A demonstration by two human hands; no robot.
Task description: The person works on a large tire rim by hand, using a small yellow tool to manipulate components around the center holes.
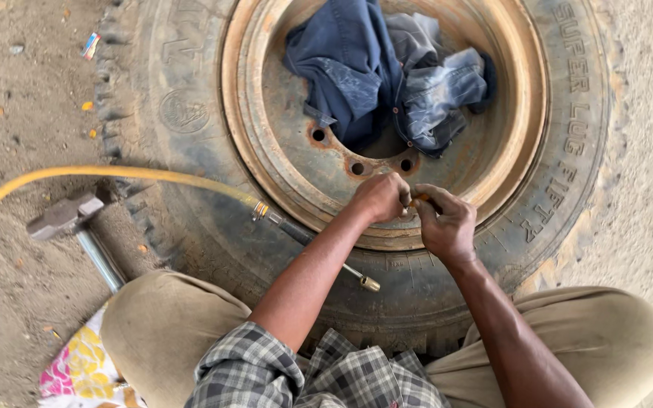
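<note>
A large truck tyre (pixel 190 113) lies flat on sandy ground, its rusty orange-brown steel rim (pixel 281 151) facing up. My left hand (pixel 379 198) and my right hand (pixel 444 223) meet at the near edge of the rim, fingers closed around a small orange-tipped part (pixel 419 201), probably the valve. What exactly each hand grips is hidden by the fingers. A yellow air hose (pixel 100 173) runs in from the left across the tyre, ending in a metal chuck (pixel 369 283) that lies loose under my left forearm.
Crumpled blue denim clothes (pixel 387 75) fill the rim's centre. A sledgehammer (pixel 66 215) lies on the ground at the left. A floral cloth (pixel 85 370) sits by my left knee. Small litter dots the sand at far left.
</note>
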